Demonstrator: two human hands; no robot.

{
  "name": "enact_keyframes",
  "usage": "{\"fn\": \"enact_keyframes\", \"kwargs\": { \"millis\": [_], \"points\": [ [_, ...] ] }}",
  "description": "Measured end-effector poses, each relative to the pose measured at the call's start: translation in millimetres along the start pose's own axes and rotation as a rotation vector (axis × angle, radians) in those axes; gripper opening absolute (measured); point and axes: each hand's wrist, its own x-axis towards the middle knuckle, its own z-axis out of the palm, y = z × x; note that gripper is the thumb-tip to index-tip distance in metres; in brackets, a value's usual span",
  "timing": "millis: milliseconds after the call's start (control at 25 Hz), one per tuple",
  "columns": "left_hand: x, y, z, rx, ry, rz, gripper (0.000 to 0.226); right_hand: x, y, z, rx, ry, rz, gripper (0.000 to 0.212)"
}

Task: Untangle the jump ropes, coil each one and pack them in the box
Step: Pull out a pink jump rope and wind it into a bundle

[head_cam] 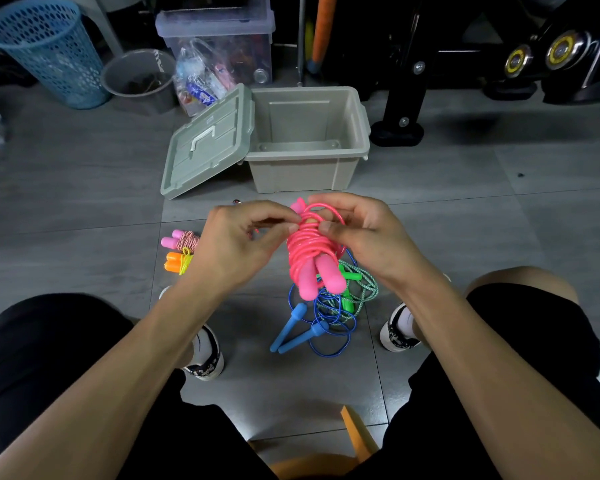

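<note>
The person holds a coiled glossy pink plastic jump rope with two pink handles in the air above the grey tiled floor. The left hand pinches the pink cord near the top of the coil, and the right hand has its fingers curled around the upper loops. Under the coil, on the floor, lie a blue jump rope with blue handles and a green braided jump rope with green handles, tangled together. Left of the hands lie two small bundles, a pink-handled striped rope and an orange-handled yellow rope. The open grey plastic box stands behind, its lid leaning on the left side.
</note>
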Motion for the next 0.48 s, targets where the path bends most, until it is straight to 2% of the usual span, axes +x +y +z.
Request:
{"fn": "enact_keyframes", "kwargs": {
  "millis": [160, 280, 360, 480],
  "points": [
    [-1, 1, 3, 0.126, 0.002, 0.093, 0.013, 1, 5, 6, -0.104, 0.091, -0.013, 0.038],
    [1, -1, 0, 0.233, -0.051, 0.189, 0.014, 2, 13, 9, -0.084, 0.153, -0.001, 0.036],
    [0, -2, 1, 0.325, -0.079, 0.243, 0.012, 2, 16, 10, -0.075, 0.156, 0.002, 0.037],
    [-2, -1, 8, 0.504, -0.088, 0.226, 0.014, 3, 19, 10, -0.181, 0.128, -0.041, 0.046]
  ]
}}
